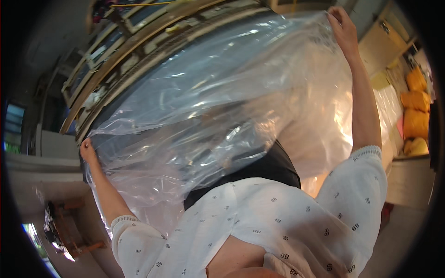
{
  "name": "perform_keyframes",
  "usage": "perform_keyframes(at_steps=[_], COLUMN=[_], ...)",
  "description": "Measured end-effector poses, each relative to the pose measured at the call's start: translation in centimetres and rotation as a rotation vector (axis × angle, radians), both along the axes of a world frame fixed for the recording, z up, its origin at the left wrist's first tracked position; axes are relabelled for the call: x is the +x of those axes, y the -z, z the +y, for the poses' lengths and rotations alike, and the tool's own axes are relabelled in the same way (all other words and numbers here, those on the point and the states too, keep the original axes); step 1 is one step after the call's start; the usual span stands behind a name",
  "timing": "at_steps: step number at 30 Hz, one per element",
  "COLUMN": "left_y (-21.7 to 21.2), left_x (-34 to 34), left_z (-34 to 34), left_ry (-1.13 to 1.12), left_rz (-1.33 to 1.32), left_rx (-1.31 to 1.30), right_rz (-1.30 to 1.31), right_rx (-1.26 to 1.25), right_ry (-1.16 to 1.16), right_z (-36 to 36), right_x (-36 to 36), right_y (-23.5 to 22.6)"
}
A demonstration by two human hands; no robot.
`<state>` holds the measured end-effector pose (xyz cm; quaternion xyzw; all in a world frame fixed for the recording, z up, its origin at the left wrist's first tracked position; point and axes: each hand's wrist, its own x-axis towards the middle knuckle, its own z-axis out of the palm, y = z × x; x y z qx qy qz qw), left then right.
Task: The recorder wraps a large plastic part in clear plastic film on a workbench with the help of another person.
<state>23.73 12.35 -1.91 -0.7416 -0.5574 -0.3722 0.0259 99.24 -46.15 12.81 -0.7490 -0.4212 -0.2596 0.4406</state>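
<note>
I hold a large clear plastic sheet (222,106) spread wide in front of me. My left hand (86,151) pinches its edge at the left. My right hand (342,27), arm stretched up and out, grips the far upper corner. The plastic is crumpled and glossy and billows between the two hands. A black object (273,167) shows below the sheet, partly covered by it. My white patterned sleeves (352,194) fill the lower part of the view.
Long wooden frames with panels (120,51) run diagonally behind the plastic at the upper left. Several yellow-orange sacks (416,111) are stacked at the right edge. A small wooden structure (69,231) stands at the lower left.
</note>
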Motion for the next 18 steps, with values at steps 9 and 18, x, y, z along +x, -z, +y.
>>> perform_keyframes(at_steps=[9, 18], left_y=[-0.5, -1.1], left_x=[0.8, 1.6], left_z=[1.0, 0.7], left_ry=[0.035, 0.074], left_rz=[0.049, 0.047], left_rx=[-0.048, -0.075], right_rz=[0.006, -0.734], right_rx=[0.186, -0.018], right_ry=[0.04, -0.211], right_z=[-2.0, -1.5], right_x=[-5.5, -5.6], right_y=[-3.2, 11.4])
